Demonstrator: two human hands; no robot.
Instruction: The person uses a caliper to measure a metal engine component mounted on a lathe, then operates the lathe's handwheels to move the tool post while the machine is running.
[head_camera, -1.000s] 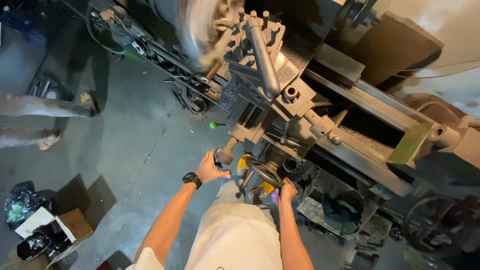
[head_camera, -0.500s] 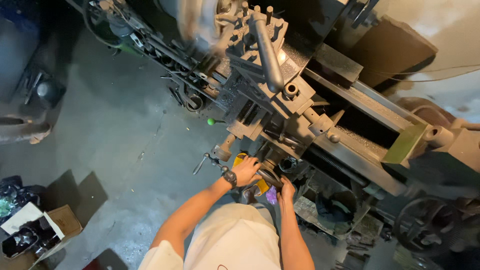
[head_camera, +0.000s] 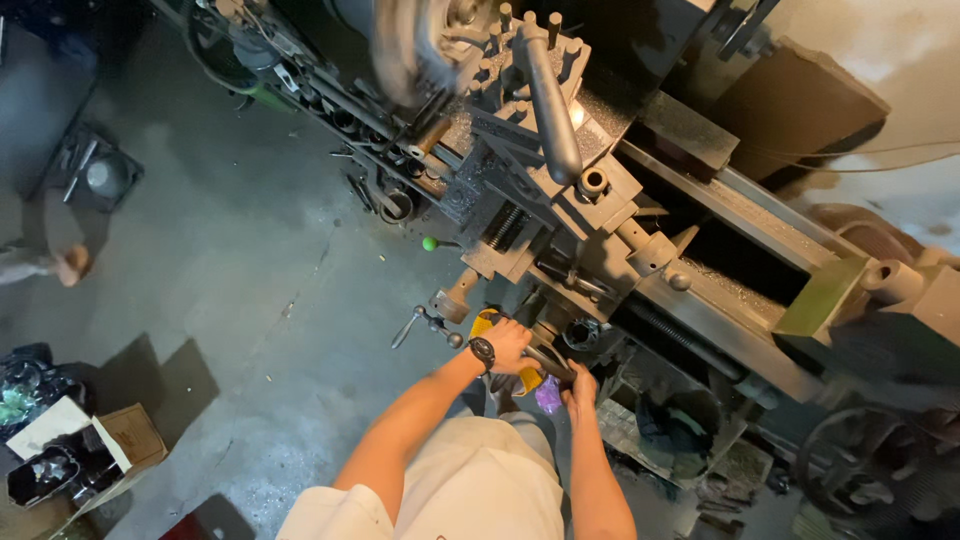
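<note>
Dark bar handle (head_camera: 550, 362), low on the operator's side of the lathe carriage (head_camera: 560, 210), lying slantwise below its front face. Held at both ends: left hand (head_camera: 510, 345) curled down over the end nearer the carriage, fingers closed; right hand (head_camera: 580, 384) wrapped shut round the outer end. Bar thus between the two palms, only its middle exposed.

Changed within the last second: left hand brought in from the small crank lever (head_camera: 420, 322), left of the carriage front, to the bar; right hand unmoved throughout. Judged meaning: a one-handed hold turned into a two-handed one, suited to a firmer turn or pull on the bar.

Under the left hand, a yellow piece (head_camera: 485, 321), partly hidden, contact with the bar not discernible. Wristwatch (head_camera: 482, 351) on the left wrist. Purple scrap (head_camera: 548, 398) just beneath the bar.

Further out: green knob (head_camera: 429, 243) left of the carriage; long tool-post lever (head_camera: 550, 95) atop it; chuck (head_camera: 420, 40) beyond it, blurred, apparently spinning. Cardboard box (head_camera: 125, 438) well apart on the concrete floor (head_camera: 230, 300), far left of the carriage.
</note>
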